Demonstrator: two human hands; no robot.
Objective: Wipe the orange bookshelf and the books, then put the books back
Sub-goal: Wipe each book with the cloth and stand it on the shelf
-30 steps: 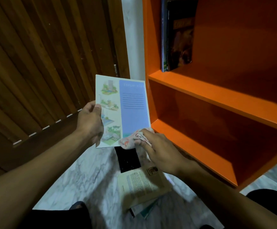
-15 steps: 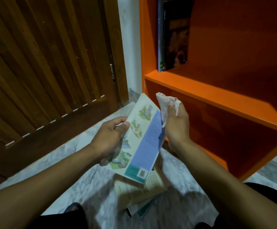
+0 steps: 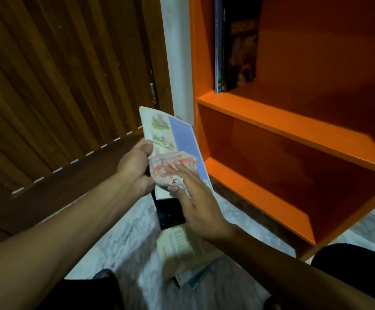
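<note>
Left grip (image 3: 135,166) clamped on the near left edge of the thin book (image 3: 173,139), thumb over the cover, book tilted up just in front of the orange bookshelf (image 3: 294,128). Right grip (image 3: 195,198) spread flat, fingers straight, pressing the patterned cloth (image 3: 170,166) against the book's lower cover. Up on the upper shelf, two books (image 3: 235,45) standing upright against the left wall. Lower shelf bare orange. Down on the marble floor (image 3: 123,247), under the right wrist, a loose pile of books (image 3: 182,249), a black one on the far side. Wooden door (image 3: 59,86) off to the left.
</note>
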